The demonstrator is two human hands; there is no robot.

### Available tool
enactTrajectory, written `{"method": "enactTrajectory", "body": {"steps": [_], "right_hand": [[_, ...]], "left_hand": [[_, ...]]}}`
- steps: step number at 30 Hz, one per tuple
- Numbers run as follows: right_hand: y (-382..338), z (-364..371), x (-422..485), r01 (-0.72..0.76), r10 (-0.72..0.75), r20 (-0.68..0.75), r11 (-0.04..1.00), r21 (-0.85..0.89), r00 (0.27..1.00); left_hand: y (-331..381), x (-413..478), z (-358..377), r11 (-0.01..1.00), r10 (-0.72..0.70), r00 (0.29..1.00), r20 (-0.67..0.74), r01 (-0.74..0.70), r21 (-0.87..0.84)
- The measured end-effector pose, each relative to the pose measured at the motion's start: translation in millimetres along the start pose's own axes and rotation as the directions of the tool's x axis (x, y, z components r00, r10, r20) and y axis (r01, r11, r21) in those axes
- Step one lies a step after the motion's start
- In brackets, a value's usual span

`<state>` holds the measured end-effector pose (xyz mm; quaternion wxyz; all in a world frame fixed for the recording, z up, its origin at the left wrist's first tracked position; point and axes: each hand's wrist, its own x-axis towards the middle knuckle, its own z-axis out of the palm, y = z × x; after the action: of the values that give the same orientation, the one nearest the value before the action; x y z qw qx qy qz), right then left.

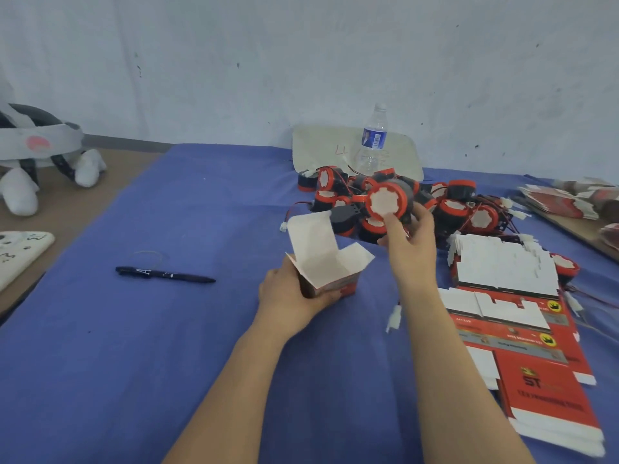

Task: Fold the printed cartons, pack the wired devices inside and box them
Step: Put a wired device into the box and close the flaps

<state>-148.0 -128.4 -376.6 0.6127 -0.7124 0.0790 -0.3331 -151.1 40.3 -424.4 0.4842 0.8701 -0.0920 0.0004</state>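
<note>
Our left hand point(294, 293) grips the folded carton point(330, 262), flaps open, on the blue surface point(134, 363) while our right hand point(410, 249) holds a wired device point(385, 202) just beyond it, so packing seems the step underway: next we lower it in, wire tucked.

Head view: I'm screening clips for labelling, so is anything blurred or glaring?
Head view: light is even, shadows are faint and there is no glare; the dangling white connector is motion-smeared; print on the flat cartons reads soft.
</note>
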Motion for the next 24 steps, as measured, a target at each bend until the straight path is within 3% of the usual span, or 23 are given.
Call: {"method": "enactTrajectory", "body": {"steps": [2,4,7,10,14,19,24], "right_hand": [[-16.7,-7.6,-0.5,0.102,-0.078,0.237,0.990,-0.094,0.969],[-27.1,-9.7,-4.5,0.220,-0.082,0.475,0.945,-0.242,0.876],[-25.3,-2.4,-14.6,0.224,0.121,0.632,0.870,-0.439,0.766],[-23.7,4.0,-20.4,0.225,0.225,0.650,0.815,-0.533,0.726],[-27.3,8.4,-19.3,0.287,0.207,0.598,0.727,-0.623,0.774],[-30.5,15.1,-21.9,0.361,0.207,0.585,0.615,-0.701,0.784],[-42.0,21.9,-13.0,0.429,0.321,0.606,0.476,-0.768,0.728]], "left_hand": [[0.6,0.0,-1.9,0.983,-0.034,0.999,0.039,0.027,0.181],[1.7,-1.3,-5.3,0.975,-0.057,0.996,0.067,0.041,0.217],[4.0,-4.7,-10.4,0.973,-0.075,0.991,0.114,0.047,0.227],[6.3,-7.1,-15.5,0.984,-0.096,0.986,0.134,0.073,0.165],[7.6,-7.8,-19.7,0.989,-0.076,0.980,0.185,0.051,0.136],[8.0,-6.9,-19.4,0.999,-0.023,0.963,0.270,0.016,0.029],[11.0,-6.6,-17.3,0.996,-0.057,0.956,0.289,0.075,-0.050]]}}
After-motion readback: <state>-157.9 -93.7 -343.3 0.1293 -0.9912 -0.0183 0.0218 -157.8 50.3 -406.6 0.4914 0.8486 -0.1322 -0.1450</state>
